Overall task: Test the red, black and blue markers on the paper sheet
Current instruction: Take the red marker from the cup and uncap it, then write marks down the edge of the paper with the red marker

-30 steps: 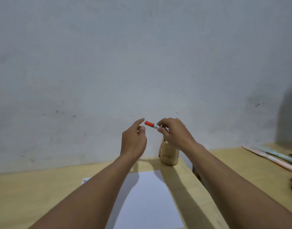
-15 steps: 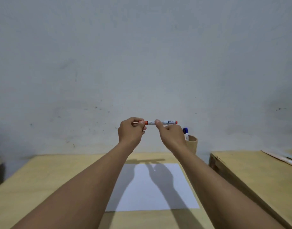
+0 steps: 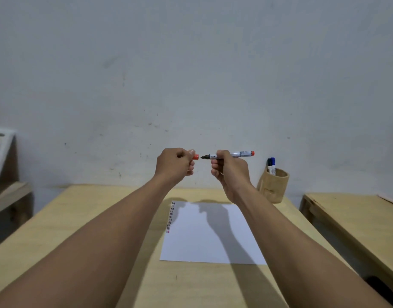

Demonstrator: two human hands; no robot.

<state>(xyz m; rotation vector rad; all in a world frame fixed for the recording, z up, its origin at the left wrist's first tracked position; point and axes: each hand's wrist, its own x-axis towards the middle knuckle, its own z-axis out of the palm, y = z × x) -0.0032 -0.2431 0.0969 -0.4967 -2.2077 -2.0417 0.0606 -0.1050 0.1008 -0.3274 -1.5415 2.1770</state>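
My right hand (image 3: 230,172) holds the red marker (image 3: 237,154) level in the air, its bare dark tip pointing left. My left hand (image 3: 174,166) is closed around the marker's red cap (image 3: 196,157), a small gap away from the tip. Both hands hover above the far edge of the white paper sheet (image 3: 211,238), which lies on the wooden table (image 3: 84,218). A column of short red, black and blue strokes (image 3: 170,216) runs down the sheet's left edge. The black marker (image 3: 269,166) and the blue marker (image 3: 273,165) stand in a tan holder (image 3: 274,187) at the back right.
A second wooden table (image 3: 355,216) stands to the right across a narrow gap. At the far left there is a low wooden bench (image 3: 6,196) with a white frame (image 3: 2,150) above it. A grey wall (image 3: 191,74) rises behind the table.
The cap has come off the red marker: my left hand pulled it leftward while my right hand kept the barrel. The view has shifted, so the holder now sits further right.
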